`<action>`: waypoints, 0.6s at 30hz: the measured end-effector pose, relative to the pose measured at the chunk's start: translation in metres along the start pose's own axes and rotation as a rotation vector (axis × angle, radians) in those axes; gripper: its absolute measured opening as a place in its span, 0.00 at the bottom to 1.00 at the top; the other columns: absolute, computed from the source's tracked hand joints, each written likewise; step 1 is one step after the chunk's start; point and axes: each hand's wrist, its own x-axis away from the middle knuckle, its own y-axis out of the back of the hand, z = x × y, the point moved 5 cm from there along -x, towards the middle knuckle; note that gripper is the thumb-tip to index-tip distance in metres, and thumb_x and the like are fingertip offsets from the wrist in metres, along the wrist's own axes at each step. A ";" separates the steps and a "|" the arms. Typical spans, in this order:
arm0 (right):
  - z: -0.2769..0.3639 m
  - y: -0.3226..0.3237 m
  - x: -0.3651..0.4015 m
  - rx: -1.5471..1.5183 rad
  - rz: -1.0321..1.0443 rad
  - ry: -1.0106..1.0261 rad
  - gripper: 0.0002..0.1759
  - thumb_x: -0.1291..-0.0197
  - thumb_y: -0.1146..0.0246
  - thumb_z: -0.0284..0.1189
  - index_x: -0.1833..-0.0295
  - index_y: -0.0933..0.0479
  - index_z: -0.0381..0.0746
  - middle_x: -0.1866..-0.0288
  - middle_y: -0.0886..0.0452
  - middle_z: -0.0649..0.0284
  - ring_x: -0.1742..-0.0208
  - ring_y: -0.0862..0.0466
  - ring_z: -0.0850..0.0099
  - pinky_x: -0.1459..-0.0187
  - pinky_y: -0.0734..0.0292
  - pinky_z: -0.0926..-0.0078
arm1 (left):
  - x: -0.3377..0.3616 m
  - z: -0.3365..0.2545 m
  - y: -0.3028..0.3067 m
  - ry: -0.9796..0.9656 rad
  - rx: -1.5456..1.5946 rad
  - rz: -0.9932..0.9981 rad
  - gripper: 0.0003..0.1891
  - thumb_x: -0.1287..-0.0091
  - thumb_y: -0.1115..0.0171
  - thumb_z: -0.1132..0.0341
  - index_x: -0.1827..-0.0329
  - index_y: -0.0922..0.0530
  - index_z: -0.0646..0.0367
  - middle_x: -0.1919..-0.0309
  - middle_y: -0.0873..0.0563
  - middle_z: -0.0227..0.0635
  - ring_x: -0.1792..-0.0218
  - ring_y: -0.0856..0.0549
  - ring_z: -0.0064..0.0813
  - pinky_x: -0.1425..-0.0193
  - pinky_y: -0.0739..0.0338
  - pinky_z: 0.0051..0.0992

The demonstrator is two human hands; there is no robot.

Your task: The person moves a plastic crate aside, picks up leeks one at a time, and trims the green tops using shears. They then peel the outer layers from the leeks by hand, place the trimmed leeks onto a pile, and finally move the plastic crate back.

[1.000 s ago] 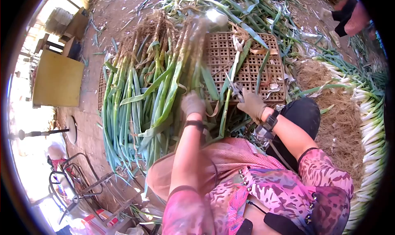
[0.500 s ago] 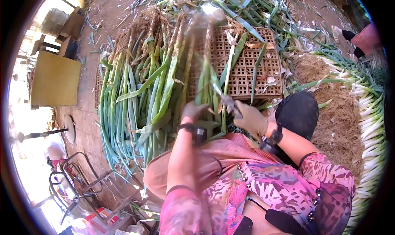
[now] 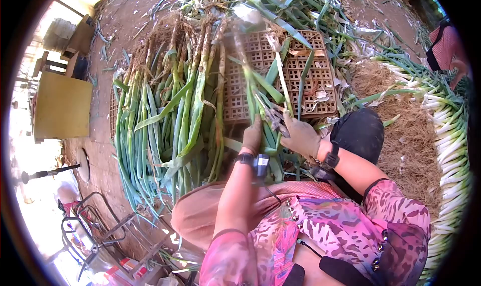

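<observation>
Head view, leek heap (image 3: pixel 175 98) lying beside a brown lattice crate (image 3: pixel 318 76), leaves (image 3: pixel 303 75) and scraps (image 3: pixel 316 105) resting on it, left hand (image 3: pixel 253 135) clasping a green stalk (image 3: pixel 249 83) at the crate's near edge, neighbouring right hand (image 3: pixel 301 137) gripping a metal tool (image 3: pixel 276 119)

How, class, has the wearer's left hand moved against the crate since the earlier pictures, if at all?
Yes: the left hand has moved rightward in the picture, nearer the right edge of the brown crate.

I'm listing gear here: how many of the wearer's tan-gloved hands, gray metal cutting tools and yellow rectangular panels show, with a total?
Tan-gloved left hand and right hand: 2
Gray metal cutting tool: 1
Yellow rectangular panel: 1
Total: 4
</observation>
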 end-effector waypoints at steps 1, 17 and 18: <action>-0.001 0.001 -0.012 -0.006 0.004 -0.025 0.40 0.44 0.36 0.37 0.31 0.38 0.24 0.49 0.20 0.37 0.49 0.17 0.43 0.47 0.21 0.53 | 0.002 -0.001 0.001 0.012 0.009 -0.016 0.47 0.29 0.55 0.27 0.49 0.16 0.74 0.60 0.12 0.45 0.58 0.15 0.31 0.51 0.22 0.30; 0.000 -0.002 0.005 -0.042 0.066 -0.024 0.42 0.46 0.34 0.36 0.29 0.39 0.25 0.55 0.19 0.39 0.53 0.18 0.42 0.50 0.21 0.51 | 0.041 -0.035 0.002 0.131 0.413 0.059 0.48 0.29 0.61 0.25 0.38 0.20 0.66 0.50 0.12 0.42 0.52 0.13 0.29 0.45 0.20 0.28; 0.004 0.002 0.004 -0.034 0.059 -0.010 0.42 0.46 0.34 0.36 0.30 0.39 0.26 0.55 0.19 0.38 0.53 0.18 0.41 0.50 0.21 0.51 | 0.045 -0.040 0.004 0.135 0.439 0.062 0.48 0.30 0.61 0.24 0.38 0.20 0.66 0.50 0.12 0.41 0.51 0.13 0.29 0.45 0.20 0.29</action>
